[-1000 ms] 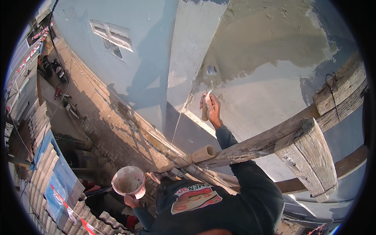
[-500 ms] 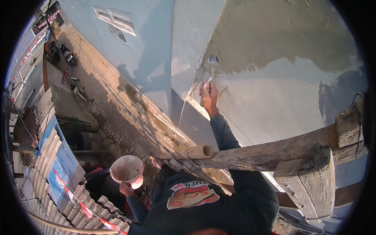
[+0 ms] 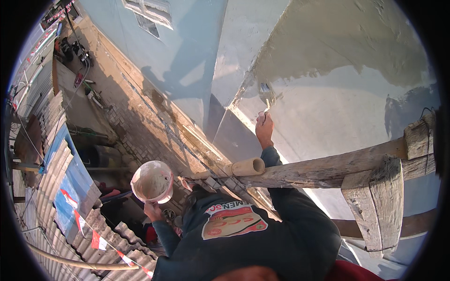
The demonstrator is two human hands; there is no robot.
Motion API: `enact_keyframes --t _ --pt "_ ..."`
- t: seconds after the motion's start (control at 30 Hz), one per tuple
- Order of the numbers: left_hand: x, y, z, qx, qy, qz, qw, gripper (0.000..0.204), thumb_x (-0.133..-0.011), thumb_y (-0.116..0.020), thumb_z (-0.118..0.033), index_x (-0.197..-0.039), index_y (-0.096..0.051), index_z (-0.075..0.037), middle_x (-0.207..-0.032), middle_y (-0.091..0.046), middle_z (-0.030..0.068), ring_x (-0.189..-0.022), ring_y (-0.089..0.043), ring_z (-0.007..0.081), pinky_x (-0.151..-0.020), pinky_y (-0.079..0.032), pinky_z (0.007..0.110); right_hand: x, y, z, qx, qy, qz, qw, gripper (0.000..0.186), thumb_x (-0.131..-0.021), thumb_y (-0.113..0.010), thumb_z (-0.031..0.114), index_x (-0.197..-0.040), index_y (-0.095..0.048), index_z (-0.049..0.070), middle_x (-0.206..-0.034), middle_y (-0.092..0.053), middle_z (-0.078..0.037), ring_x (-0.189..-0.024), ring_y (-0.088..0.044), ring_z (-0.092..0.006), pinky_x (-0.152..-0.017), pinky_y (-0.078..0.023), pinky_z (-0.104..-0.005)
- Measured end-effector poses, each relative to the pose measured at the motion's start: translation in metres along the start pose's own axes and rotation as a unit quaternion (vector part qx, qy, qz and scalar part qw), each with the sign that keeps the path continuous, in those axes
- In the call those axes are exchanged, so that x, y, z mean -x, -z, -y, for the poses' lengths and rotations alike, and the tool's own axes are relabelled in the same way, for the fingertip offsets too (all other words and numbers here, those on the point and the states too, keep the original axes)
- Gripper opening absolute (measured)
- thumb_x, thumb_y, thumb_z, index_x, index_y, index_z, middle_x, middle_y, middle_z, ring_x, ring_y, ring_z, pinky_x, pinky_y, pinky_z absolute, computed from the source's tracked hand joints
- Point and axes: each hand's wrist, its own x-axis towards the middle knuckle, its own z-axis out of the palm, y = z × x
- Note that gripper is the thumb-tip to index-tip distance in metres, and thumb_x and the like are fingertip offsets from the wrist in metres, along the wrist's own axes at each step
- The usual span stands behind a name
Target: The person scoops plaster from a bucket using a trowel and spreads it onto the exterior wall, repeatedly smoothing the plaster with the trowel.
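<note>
My right hand [image 3: 264, 129] reaches past the wooden beam and is closed round the handle of a small trowel [image 3: 266, 95]. The trowel's metal blade is at the wall [image 3: 323, 112], just below the edge of a wet grey plaster coat [image 3: 337, 44]. At the lower left, my left hand [image 3: 153, 211] grips a pale bucket [image 3: 166, 195] near its rim, and its fingers are partly hidden. Greyish residue coats the inside of the bucket.
A rough wooden beam [image 3: 323, 173] crosses before me, with a bamboo pole end [image 3: 255, 166] beside it and a wooden block [image 3: 375, 206] at right. Far below lies a paved alley [image 3: 140, 126]. Corrugated roofing [image 3: 47, 187] and red-white bunting [image 3: 98, 241] are at left.
My right hand and the trowel have moved down and slightly right along the wall. The bucket stays in my left hand, tilted a little more toward view. The whole view has shifted slightly.
</note>
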Motion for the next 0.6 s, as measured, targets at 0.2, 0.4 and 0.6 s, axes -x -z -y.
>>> enact_keyframes --t 0.2,0.4,0.6 --pt "0.002 -0.016 0.003 0.231 0.102 -0.121 0.96 0.012 -0.084 -0.049 -0.002 -0.085 -0.059 0.005 -0.09 -0.061 0.0108 -0.078 -0.059 0.0199 -0.066 -0.05 0.034 0.018 0.075 0.046 -0.112 -0.098 0.052 0.987 0.024 -0.096 -0.058 0.021 -0.092 -0.057 -0.003 -0.062 -0.057 -0.007 -0.051 -0.054 -0.0123 -0.046 -0.044 -0.0323" --pt "-0.01 -0.021 0.017 0.161 0.116 -0.171 0.965 0.008 -0.084 -0.051 -0.004 -0.084 -0.059 0.0 -0.091 -0.06 0.0072 -0.079 -0.058 0.0185 -0.063 -0.049 0.034 -0.016 0.086 0.048 0.133 0.101 0.185 0.968 0.024 -0.086 -0.064 0.019 -0.092 -0.063 -0.004 -0.065 -0.059 -0.01 -0.051 -0.056 -0.0137 -0.046 -0.045 -0.0312" --pt "-0.013 -0.012 0.039 0.204 0.092 -0.166 0.96 0.006 -0.084 -0.055 -0.006 -0.086 -0.059 -0.002 -0.088 -0.06 0.0069 -0.08 -0.057 0.0187 -0.065 -0.049 0.034 -0.043 0.128 0.135 0.033 -0.115 0.213 0.97 0.021 -0.085 -0.063 0.017 -0.087 -0.062 -0.004 -0.067 -0.057 -0.004 -0.054 -0.054 -0.0108 -0.048 -0.045 -0.0269"
